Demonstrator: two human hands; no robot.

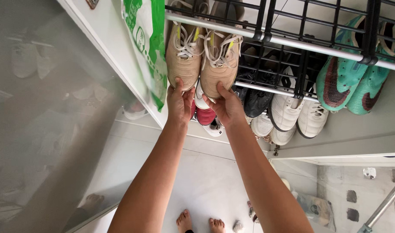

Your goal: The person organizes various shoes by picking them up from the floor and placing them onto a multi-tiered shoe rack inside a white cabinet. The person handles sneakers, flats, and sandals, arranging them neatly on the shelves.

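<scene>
The left hand (179,100) grips the toe of one tan sneaker (184,58) and the right hand (227,105) grips the toe of its mate (220,64), fingers closed around each. Both shoes rest toe-out on the top tier of a black wire shoe rack (292,39). Green shoes (352,77) sit further right; white shoes (299,113) and a black one (255,101) lie below.

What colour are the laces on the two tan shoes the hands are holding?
White laces with yellow tips, on the tan lace-up shoes; clearest in the head view.
</scene>
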